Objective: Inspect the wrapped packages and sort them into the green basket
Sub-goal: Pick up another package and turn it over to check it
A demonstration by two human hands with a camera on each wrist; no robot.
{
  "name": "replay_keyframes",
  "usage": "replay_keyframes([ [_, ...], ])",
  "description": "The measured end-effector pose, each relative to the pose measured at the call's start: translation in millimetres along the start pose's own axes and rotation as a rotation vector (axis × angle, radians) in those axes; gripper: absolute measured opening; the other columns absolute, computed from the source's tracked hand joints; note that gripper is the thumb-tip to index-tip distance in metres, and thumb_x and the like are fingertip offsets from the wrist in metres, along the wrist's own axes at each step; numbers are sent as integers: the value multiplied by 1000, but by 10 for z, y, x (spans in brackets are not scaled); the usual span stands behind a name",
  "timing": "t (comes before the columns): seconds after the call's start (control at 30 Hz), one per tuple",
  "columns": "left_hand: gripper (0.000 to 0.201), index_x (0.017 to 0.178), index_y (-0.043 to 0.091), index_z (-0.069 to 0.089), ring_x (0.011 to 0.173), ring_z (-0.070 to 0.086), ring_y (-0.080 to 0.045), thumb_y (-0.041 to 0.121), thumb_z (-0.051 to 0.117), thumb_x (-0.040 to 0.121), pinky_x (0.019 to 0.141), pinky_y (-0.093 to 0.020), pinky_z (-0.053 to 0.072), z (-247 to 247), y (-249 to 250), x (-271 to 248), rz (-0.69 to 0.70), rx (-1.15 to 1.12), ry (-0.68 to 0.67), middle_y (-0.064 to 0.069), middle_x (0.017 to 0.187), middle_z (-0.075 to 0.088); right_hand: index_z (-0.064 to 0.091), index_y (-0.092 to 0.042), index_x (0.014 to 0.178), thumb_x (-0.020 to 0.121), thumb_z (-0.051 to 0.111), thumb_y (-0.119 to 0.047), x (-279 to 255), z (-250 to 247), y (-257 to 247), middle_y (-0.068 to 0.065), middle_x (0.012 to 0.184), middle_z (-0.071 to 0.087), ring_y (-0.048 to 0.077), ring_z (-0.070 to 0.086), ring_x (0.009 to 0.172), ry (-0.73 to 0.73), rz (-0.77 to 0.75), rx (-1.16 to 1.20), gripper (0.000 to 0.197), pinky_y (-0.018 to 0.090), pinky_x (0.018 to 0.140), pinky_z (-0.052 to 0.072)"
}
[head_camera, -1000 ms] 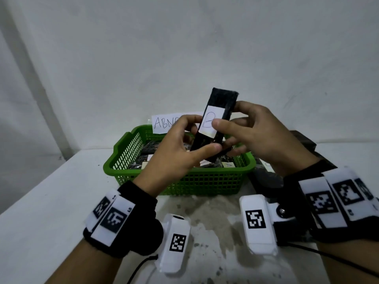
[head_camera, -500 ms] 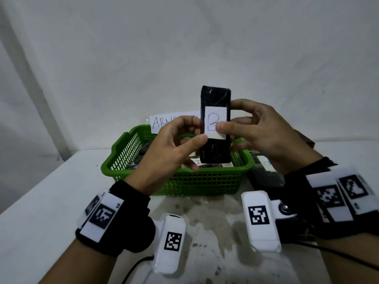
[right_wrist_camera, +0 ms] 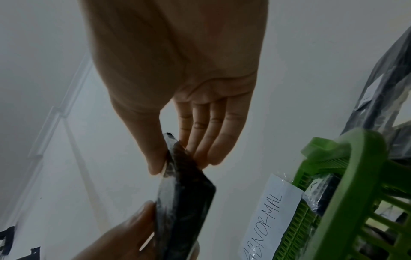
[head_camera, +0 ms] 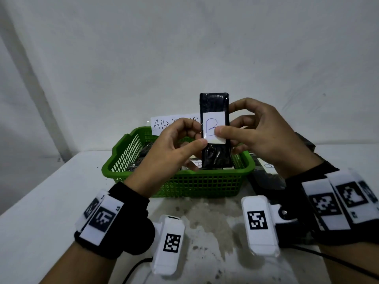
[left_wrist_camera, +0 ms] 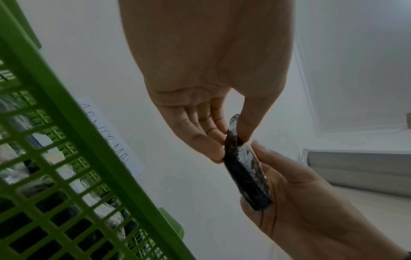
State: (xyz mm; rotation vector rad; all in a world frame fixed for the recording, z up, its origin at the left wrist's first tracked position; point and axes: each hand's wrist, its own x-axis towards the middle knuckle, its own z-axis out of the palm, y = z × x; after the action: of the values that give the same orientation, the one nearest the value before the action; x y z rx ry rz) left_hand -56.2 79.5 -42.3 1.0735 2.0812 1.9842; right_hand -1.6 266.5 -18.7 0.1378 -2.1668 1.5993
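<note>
A black wrapped package [head_camera: 215,130] with a white label marked "B" stands upright in the air above the green basket [head_camera: 194,185]. My left hand [head_camera: 174,148] pinches its left edge between thumb and fingers. My right hand [head_camera: 258,134] pinches its right side, thumb on the label. In the left wrist view the package [left_wrist_camera: 246,176] shows edge-on between both hands. The right wrist view has the package [right_wrist_camera: 184,202] pinched by thumb and fingertips. Several wrapped packages lie inside the basket.
A paper sign reading "ABNORMAL" [head_camera: 174,125] leans on the wall behind the basket. More black packages [head_camera: 266,175] lie on the white table to the basket's right. A white wall rises close behind.
The package has turned from tilted right to upright, its label now square to me. Both hands stay on it and have risen slightly.
</note>
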Motion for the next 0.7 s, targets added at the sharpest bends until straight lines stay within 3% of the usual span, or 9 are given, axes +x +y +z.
replay_keyframes([
  [0.17,19,105,10,57,67,53,-17,8,68,89,53,-25,52,-15,-10,11,42,6,21,6,80,56,62,-20,116,86,78,-19,-9,11,-11,-3,79,77,7,70,64,-24,1,-37,34,27,57,54],
  [0.23,19,101,9,55,64,51,-18,6,69,89,50,-26,49,-12,-20,12,67,18,7,7,74,54,63,-23,121,84,78,-34,-29,32,-31,-4,83,78,7,74,72,-53,-3,-68,41,30,61,58],
  [0.33,23,103,4,54,59,51,-12,2,70,87,50,-25,50,14,-34,7,90,39,-22,7,70,53,62,-26,122,71,75,-56,-55,83,-56,-2,88,80,12,77,81,-83,10,-91,61,38,68,62],
  [0.5,23,100,6,55,62,53,-12,7,74,86,51,-23,50,48,-41,-4,94,52,-70,2,78,55,65,-20,116,81,79,-39,-21,122,0,-1,84,80,15,78,76,-4,5,-89,42,36,66,60],
  [0.6,24,98,11,57,74,60,-27,22,71,83,55,-28,54,44,-42,-7,56,53,-89,-1,85,56,65,-16,115,87,77,-31,-2,113,-1,0,82,80,16,78,74,-4,7,-70,33,36,67,61],
  [0.7,30,107,11,57,95,66,-42,28,72,87,63,-38,59,37,-46,-8,7,84,-108,-14,104,60,63,-16,120,88,75,-28,-12,110,0,1,88,80,17,78,79,-42,2,-43,36,41,77,63],
])
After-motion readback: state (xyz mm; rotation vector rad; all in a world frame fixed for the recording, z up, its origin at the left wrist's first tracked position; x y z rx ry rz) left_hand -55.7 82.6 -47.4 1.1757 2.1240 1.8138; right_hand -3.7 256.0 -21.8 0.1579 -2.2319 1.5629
